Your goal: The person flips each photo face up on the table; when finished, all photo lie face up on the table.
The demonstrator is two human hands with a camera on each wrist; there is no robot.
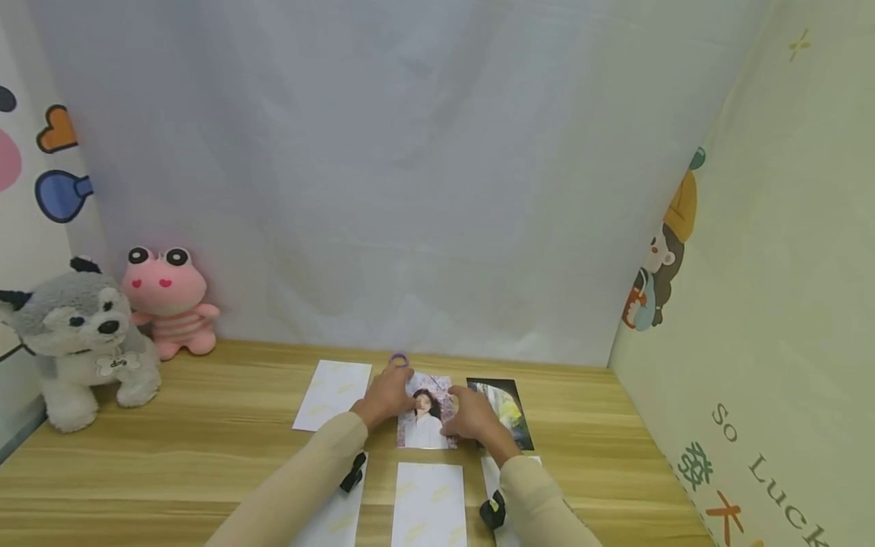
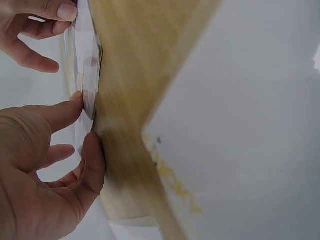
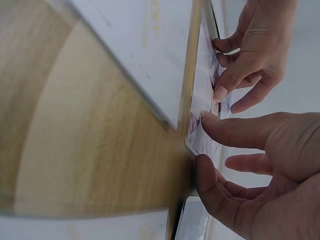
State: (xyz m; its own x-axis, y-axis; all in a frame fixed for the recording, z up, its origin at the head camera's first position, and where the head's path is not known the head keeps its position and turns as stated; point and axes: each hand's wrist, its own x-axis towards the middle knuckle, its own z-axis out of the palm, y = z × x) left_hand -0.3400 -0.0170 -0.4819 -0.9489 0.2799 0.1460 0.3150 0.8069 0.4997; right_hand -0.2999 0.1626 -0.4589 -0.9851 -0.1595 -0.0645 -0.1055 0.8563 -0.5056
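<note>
A photo print (image 1: 425, 437) of a person in white against pink blossom lies face up on the wooden table (image 1: 225, 425), between both hands. My left hand (image 1: 388, 393) pinches its left edge, thumb over the top and fingers at the side. On the opposite edge, my right hand (image 1: 474, 414) pinches the print in the same way. The right wrist view shows the right thumb (image 3: 240, 129) on the print's surface near a corner. Partly behind the right hand is a dark photo print (image 1: 522, 429) with yellow and green in it.
White cards with faint yellow print lie around: one at back left (image 1: 335, 395), one in front (image 1: 429, 505), two partly under the forearms. A purple ring (image 1: 399, 356) is by the back curtain (image 1: 410, 190). A plush dog (image 1: 89, 342) and pink plush frog (image 1: 167, 292) sit at left.
</note>
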